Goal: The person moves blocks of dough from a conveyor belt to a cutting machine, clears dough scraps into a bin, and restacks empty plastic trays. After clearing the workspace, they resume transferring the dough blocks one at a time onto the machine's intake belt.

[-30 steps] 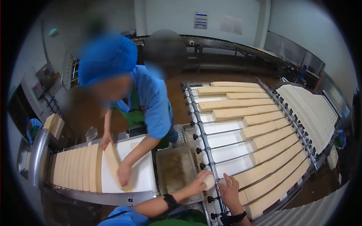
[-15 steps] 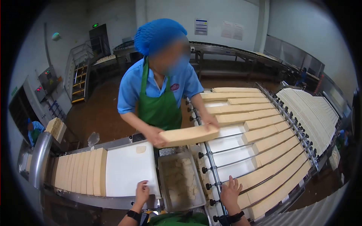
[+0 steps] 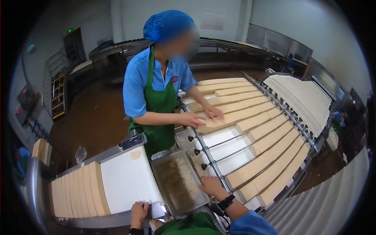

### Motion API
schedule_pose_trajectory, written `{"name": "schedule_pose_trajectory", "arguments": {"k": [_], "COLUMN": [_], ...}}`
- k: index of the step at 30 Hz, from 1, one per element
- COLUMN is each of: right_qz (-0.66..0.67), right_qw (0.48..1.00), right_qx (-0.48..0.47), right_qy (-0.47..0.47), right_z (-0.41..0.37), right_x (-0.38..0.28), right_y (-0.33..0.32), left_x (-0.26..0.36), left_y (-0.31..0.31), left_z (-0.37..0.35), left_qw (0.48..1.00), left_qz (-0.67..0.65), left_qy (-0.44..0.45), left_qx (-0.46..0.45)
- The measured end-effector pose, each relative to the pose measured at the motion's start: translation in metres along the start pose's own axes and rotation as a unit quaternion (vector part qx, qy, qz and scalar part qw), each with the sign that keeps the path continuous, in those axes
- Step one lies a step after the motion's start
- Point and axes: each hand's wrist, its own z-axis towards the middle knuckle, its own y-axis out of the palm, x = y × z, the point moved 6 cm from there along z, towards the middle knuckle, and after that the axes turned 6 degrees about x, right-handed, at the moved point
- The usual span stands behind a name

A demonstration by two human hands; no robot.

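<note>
My left hand (image 3: 139, 212) is at the near edge of the white belt (image 3: 127, 178), its fingers curled beside a flat metal scraper (image 3: 157, 210); whether it grips anything is unclear. My right hand (image 3: 213, 186) rests near the lower end of the metal rail (image 3: 213, 163), between the scrap tray (image 3: 178, 182) and the lanes, fingers partly hidden. Upright pale dough slabs (image 3: 78, 192) stand in a row on the left of the belt. Across from me, a co-worker in a green apron (image 3: 160, 102) has both hands on a long dough strip (image 3: 231, 117) in a lane.
Long dough strips (image 3: 270, 156) lie between rods on the right conveyor. Beyond it is a second conveyor with white ridged rows (image 3: 299, 98). Corrugated pale sheeting (image 3: 333, 196) fills the lower right. A metal roller (image 3: 35, 188) stands at far left.
The co-worker's strip has gone from being held above the rail to lying in a lane. My right hand has moved left and down, and my view has shifted right.
</note>
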Motion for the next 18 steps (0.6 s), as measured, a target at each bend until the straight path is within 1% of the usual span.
{"name": "schedule_pose_trajectory", "arguments": {"k": [1,2,3,5,7,8,9,10,11,12,14,15,16,17,18], "right_qz": [-0.003,-0.001,-0.021,-0.047,-0.02,-0.018,-0.023,-0.047,-0.069,-0.068,-0.081,-0.09,-0.076,-0.004,0.023], "right_qw": [0.992,0.991,0.992,0.992,0.973,0.967,0.969,0.973,0.974,0.982,0.991,0.993,0.994,0.995,0.996], "right_qx": [-0.118,-0.121,-0.104,-0.093,-0.176,-0.181,-0.173,-0.136,-0.107,-0.072,0.008,0.047,0.076,0.096,0.087], "right_qy": [0.054,0.063,0.07,0.078,0.144,0.179,0.175,0.181,0.185,0.161,0.108,0.054,0.02,0.014,0.0], "right_z": [-0.002,-0.002,0.001,-0.006,0.006,0.009,0.014,0.016,0.013,0.014,0.022,0.029,0.038,0.047,0.057], "right_x": [-0.001,-0.002,0.0,-0.003,0.0,0.002,0.001,-0.005,-0.013,-0.02,-0.041,-0.054,-0.066,-0.082,-0.101], "right_y": [0.011,0.015,0.017,0.018,0.017,0.02,0.023,0.018,0.018,0.018,0.022,0.028,0.037,0.038,0.042], "left_x": [-0.003,-0.008,-0.016,-0.038,-0.049,-0.074,-0.102,-0.103,-0.117,-0.131,-0.171,-0.199,-0.214,-0.217,-0.231], "left_y": [0.0,0.001,0.003,0.009,-0.022,-0.026,-0.031,-0.047,-0.064,-0.083,-0.084,-0.067,-0.061,-0.061,-0.049], "left_z": [-0.001,-0.004,-0.004,-0.006,-0.015,-0.018,-0.023,-0.024,-0.034,-0.05,-0.059,-0.062,-0.065,-0.065,-0.065], "left_qw": [1.0,0.998,0.998,0.974,0.935,0.947,0.952,0.951,0.939,0.906,0.904,0.936,0.933,0.932,0.943], "left_qz": [-0.028,-0.057,-0.059,-0.225,-0.305,-0.227,-0.143,-0.143,-0.045,0.059,0.05,0.098,0.069,0.03,0.019], "left_qy": [0.007,0.012,0.016,-0.034,-0.049,-0.061,-0.076,-0.078,-0.195,-0.31,-0.372,-0.304,-0.34,-0.345,-0.32], "left_qx": [0.004,0.004,-0.003,0.006,0.172,0.219,0.26,0.263,0.279,0.284,0.203,0.146,0.096,0.11,0.088]}}
